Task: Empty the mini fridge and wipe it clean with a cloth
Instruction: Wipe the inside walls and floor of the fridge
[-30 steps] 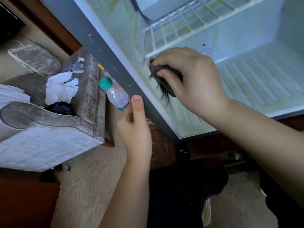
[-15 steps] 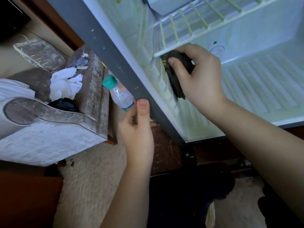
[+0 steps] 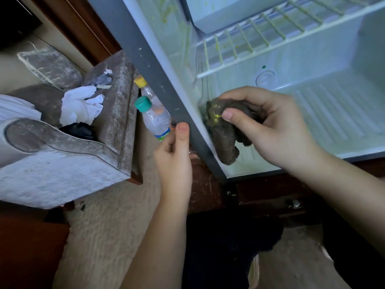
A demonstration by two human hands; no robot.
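Observation:
The mini fridge [image 3: 325,105] stands open, its white inside bare apart from a wire shelf [image 3: 262,36] smeared with yellow-green residue. My right hand [image 3: 270,126] grips a dark, bunched cloth [image 3: 223,132] low against the fridge's left inner wall; yellow flecks stick to the cloth. My left hand [image 3: 175,151] grips the grey left edge of the fridge frame [image 3: 150,65], thumb lying on its front face.
Two plastic bottles stand on the floor left of the fridge, one with a teal cap [image 3: 152,117], one with a yellow cap [image 3: 143,86]. A grey upholstered armchair [image 3: 62,159] holding white cloths [image 3: 80,105] fills the left. Beige carpet [image 3: 104,236] lies below.
My right hand has brought the cloth down from under the wire shelf to the lower part of the left inner wall. My left hand has kept its hold on the frame.

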